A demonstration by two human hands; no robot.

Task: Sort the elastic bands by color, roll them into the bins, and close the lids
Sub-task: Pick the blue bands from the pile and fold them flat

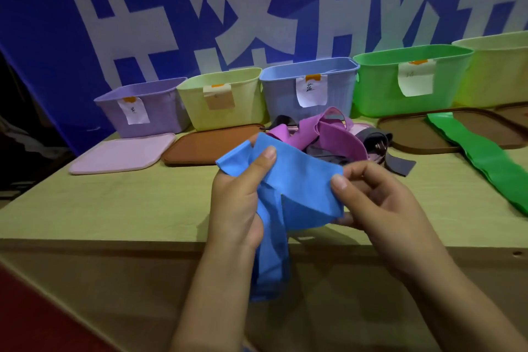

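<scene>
A blue elastic band [297, 183] is held over the table's front edge, its tail hanging down past the edge. My left hand [240, 203] grips its left side with the thumb on top. My right hand [377, 203] pinches its right edge between thumb and fingers. Behind it lies a tangled pile of purple bands [323, 134] and dark grey bands [397, 163]. A long green band [483, 157] lies at the right. Along the back stand open bins: purple [160, 120], yellow-green [245, 111], blue [334, 94], green [380, 91] and another yellow-green one [497, 77].
Lids lie flat in front of the bins: a pink lid [123, 153], a brown lid [208, 146] and a brown lid [411, 131] under the green band. The wooden table [114, 208] has a front edge near my wrists. A blue banner hangs behind.
</scene>
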